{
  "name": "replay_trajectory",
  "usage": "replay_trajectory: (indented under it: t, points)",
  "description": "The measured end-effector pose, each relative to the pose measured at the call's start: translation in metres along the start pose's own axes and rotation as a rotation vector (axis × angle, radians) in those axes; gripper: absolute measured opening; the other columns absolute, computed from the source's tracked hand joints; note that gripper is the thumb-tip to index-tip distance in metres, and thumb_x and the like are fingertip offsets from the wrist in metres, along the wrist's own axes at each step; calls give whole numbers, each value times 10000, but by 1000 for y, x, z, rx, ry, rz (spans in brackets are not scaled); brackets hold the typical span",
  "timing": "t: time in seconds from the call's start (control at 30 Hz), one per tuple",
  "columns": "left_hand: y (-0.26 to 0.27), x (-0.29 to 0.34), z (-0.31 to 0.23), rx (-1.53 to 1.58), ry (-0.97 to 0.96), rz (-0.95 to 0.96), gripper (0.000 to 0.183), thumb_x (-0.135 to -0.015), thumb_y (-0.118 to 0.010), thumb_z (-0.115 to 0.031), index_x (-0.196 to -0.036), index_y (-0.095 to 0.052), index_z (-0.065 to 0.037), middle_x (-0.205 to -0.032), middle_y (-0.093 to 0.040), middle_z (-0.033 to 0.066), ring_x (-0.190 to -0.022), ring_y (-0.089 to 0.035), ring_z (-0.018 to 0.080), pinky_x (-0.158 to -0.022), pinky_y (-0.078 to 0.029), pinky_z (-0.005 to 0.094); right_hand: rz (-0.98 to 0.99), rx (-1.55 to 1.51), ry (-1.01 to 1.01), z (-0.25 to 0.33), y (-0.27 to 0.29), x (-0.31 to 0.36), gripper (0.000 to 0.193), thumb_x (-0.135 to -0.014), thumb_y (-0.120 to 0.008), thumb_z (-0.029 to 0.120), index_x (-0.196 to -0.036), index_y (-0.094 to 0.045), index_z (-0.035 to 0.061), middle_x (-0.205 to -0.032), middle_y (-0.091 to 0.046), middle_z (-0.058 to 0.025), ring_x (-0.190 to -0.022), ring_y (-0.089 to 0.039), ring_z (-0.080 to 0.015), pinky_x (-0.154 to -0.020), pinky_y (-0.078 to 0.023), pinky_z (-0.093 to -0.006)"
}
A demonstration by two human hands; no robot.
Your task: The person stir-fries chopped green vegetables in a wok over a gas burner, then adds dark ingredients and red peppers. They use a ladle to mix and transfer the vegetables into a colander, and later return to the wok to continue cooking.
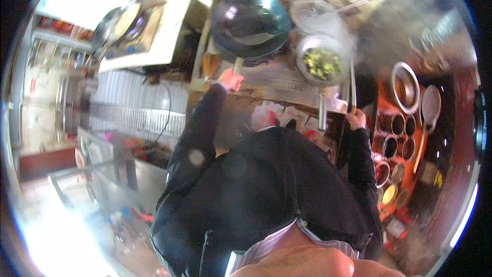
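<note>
Grips: 2 hands hold 1 wok handle (237,65), 1 ladle (352,84).

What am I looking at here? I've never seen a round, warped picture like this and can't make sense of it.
There is no machine: a camera worn on a person's head looks down with a very wide lens, so straight edges bend. The dark shape in the middle is the person's own black-sleeved body and arms.

The left hand grips the handle of a big dark wok on a cooking station. The right hand holds a long metal utensil that reaches toward a metal bowl of chopped green food; what kind of utensil is too blurred to tell. To the right, a red tray carries many small seasoning pots.
</note>
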State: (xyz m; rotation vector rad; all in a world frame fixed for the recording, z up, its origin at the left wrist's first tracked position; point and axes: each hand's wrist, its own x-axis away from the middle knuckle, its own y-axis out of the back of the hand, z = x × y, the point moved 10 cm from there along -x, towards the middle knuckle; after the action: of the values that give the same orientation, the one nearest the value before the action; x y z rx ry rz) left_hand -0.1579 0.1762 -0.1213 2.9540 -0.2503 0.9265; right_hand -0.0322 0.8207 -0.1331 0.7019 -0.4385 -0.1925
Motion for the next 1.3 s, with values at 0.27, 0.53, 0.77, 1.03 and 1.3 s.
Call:
replay_trajectory:
  t: [0.27, 0.53, 0.77, 1.03, 1.3]
  points:
    - [13, -15, -22, -804, -132, -367, 361, -856, -680, -394, -1003, -678, -65, -955, -689, 154, -942, -664, 284, -801, -536, 404, 352, 79, -152, -75, -97, -36, 340, -952, -624, 313, -1182, -670, 68, -656, -631, -68, -503, -560, -170, -483, -470, -329]
    - [105, 211, 65, -9, -275, -1186, 156, -859, -647, -137, -945, -682, -11, -837, -688, 146, -735, -654, 238, -658, -529, 344, 778, -990, -710, -30, -191, 11, 656, -905, -649, 487, -1385, -508, 63, -1183, -659, -109, -889, -668, -286, -768, -549, -427]
    - [147, 322, 311, 817, -336, -993, 363, -934, -586, -199, -1197, -654, 41, -923, -723, 150, -837, -688, 293, -783, -548, 397, 651, -758, -438, 30, -138, 48, 180, -978, -556, 267, -932, -551, 94, -716, -527, -14, -603, -492, -158, -554, -436, -306]
    - [108, 351, 420, -495, 484, -1010, 227, -819, -621, -172, -937, -697, 6, -936, -718, 188, -833, -668, 299, -802, -524, 419, 327, -896, -10, 168, -36, 118, 300, -911, -602, 49, -1187, -483, 39, -713, -535, -44, -469, -476, -130, -403, -395, -278]
    - [49, 202, 256, -4, -164, -688, 260, -839, -680, -58, -1093, -650, -9, -878, -674, 79, -725, -623, 163, -650, -521, 307, 505, -982, -254, 105, -72, 96, 175, -899, -605, 62, -1029, -489, 46, -684, -517, -63, -466, -480, -157, -403, -412, -332]
